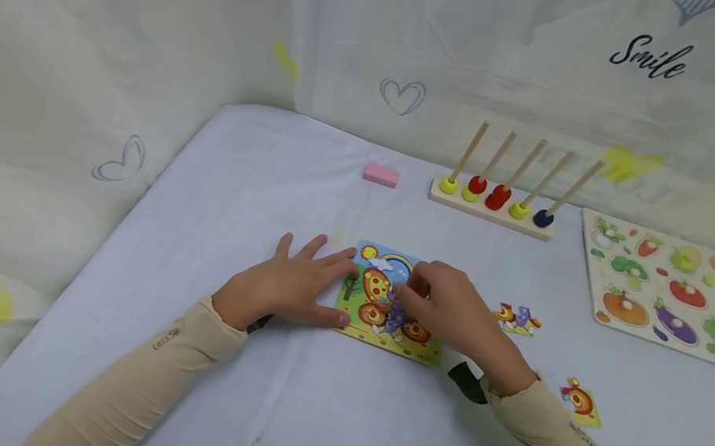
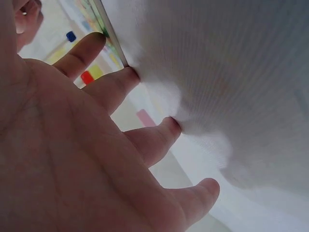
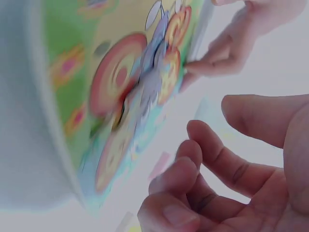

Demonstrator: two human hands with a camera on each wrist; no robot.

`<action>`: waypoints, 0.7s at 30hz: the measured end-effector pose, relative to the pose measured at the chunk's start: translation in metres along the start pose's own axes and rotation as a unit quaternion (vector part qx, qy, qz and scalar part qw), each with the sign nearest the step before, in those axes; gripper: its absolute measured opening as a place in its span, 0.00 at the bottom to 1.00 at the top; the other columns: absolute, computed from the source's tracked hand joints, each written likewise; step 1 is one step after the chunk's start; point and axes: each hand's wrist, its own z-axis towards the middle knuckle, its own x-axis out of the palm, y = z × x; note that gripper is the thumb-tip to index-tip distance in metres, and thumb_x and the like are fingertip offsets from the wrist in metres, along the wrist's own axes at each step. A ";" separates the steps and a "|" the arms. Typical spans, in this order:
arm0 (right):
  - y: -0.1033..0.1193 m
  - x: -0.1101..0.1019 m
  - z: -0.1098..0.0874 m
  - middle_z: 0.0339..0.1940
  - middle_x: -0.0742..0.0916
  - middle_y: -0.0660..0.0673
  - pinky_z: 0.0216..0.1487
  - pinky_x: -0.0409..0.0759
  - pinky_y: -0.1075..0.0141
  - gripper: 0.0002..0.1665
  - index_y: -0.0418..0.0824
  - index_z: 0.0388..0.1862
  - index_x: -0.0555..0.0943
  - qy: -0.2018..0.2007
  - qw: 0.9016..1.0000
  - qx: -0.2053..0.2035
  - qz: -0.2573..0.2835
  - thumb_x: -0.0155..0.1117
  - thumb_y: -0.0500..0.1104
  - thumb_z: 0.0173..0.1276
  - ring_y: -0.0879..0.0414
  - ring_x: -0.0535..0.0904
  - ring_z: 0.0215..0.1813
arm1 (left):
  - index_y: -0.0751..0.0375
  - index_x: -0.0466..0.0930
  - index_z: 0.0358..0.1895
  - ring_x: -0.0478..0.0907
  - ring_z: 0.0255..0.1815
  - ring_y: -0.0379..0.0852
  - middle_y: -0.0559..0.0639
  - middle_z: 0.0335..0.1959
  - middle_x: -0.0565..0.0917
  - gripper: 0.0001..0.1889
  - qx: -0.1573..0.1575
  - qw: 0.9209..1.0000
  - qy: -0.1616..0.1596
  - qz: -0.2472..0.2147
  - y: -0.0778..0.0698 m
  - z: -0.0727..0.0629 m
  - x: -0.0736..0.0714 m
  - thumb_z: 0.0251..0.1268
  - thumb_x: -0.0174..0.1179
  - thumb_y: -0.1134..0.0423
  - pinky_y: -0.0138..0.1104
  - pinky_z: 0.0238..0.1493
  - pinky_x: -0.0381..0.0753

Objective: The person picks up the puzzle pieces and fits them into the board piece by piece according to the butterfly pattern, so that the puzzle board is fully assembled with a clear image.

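A colourful picture puzzle board lies on the white-covered table, showing a cartoon figure, a sun and a rainbow. My left hand is spread at its left side, thumb and index finger over the edge. In the left wrist view, the fingertips reach the board's side and the cloth. Over the board's upper right is my right hand, fingers loosely bent. In the right wrist view its thumb and fingers stand apart, nothing between them. To the right lie two loose puzzle pieces, one upper piece and one lower piece.
At the back stands a wooden peg counter with coloured beads on upright rods. A pink block sits to its left. At the far right lies a vegetable puzzle board. A printed cloth hangs behind the table.
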 end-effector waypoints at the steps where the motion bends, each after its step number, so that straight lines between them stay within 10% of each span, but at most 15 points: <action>1: -0.003 -0.003 -0.004 0.29 0.81 0.48 0.33 0.77 0.59 0.12 0.40 0.35 0.82 -0.005 1.000 0.002 0.005 0.69 0.45 0.79 0.52 0.75 0.33 | 0.42 0.67 0.78 0.39 0.88 0.67 0.46 0.89 0.51 0.35 0.000 1.000 0.001 0.000 -0.001 0.000 0.000 0.75 0.63 0.35 0.75 0.75 0.36; 21: -0.064 -0.043 -0.062 0.43 0.86 0.46 0.40 0.80 0.62 0.08 0.36 0.52 0.86 -0.089 0.996 0.017 0.013 0.67 0.40 0.81 0.50 0.78 0.44 | 0.43 0.65 0.80 0.38 0.88 0.67 0.46 0.89 0.50 0.36 -0.016 1.000 0.007 0.010 -0.007 0.003 0.002 0.75 0.64 0.38 0.74 0.76 0.36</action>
